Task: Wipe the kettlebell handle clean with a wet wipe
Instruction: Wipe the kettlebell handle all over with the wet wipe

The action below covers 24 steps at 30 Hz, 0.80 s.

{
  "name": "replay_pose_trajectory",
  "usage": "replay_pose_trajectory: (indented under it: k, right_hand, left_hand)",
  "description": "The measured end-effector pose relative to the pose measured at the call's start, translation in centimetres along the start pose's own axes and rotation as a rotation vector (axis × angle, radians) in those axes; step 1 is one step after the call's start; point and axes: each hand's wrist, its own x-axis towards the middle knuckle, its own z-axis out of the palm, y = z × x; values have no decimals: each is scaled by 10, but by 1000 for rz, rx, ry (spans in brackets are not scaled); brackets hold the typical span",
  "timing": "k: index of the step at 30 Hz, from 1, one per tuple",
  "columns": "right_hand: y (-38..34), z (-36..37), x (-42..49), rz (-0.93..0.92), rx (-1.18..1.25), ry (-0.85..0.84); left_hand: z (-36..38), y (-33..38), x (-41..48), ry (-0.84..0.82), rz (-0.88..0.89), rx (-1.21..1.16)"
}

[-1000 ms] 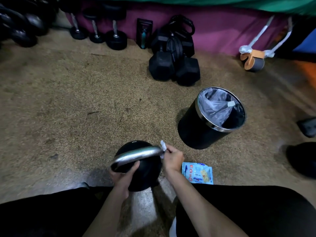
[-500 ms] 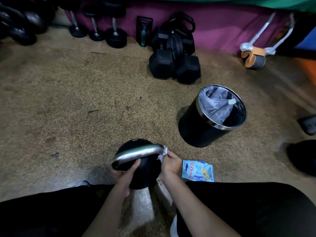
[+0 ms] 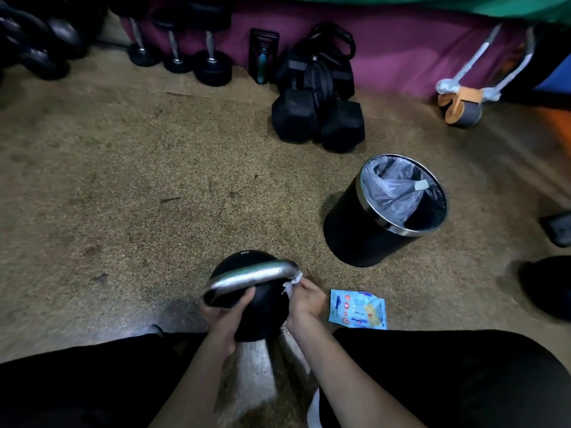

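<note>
Right hand point(image 3: 304, 299) first: its grip is pinched tight on a crumpled white wet wipe point(image 3: 292, 282), pressed against the right end of the handle point(image 3: 250, 278), right where the bar bends down. That handle is a thick, rounded loop of smooth, dull-silver metal, catching a streak of light. Its long axis runs from lower left to upper right across the view, with the left end nearer the person. Under it, the kettlebell point(image 3: 262, 307) is a matt black ball, sitting on the floor point(image 3: 154, 196) just ahead of the person's black-clad legs.

Left hand point(image 3: 225, 316): grip wrapped on the kettlebell beneath the handle's left end, thumb laid up across the black ball, fingers curled out of sight behind it. Both forearms reach forward from the bottom of the view.

The floor is grainy, speckled tan matting. Just right of the right hand lies a flat, glossy blue wipe packet point(image 3: 358, 308). Further off stands a round black bin point(image 3: 355, 236) with a shiny steel rim and a crinkled clear liner.
</note>
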Motion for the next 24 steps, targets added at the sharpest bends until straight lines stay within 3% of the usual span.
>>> replay_pose_trajectory:
  k: [6,14,19,24]
  right_hand:
    - [5,-11,-6,-260,-62,-18]
    - [-25,-17,5,-348,-353,-48]
    - [-35,-21,-6,-592,-399,-80]
    - [-22,-27,1,-508,-437,-112]
  left_hand:
    - [0,-6,7,-2,-15,7]
    - [5,6,-17,15,22,-8]
    - [10,15,-30,74,115,-81]
    - [13,20,-42,79,118,-91]
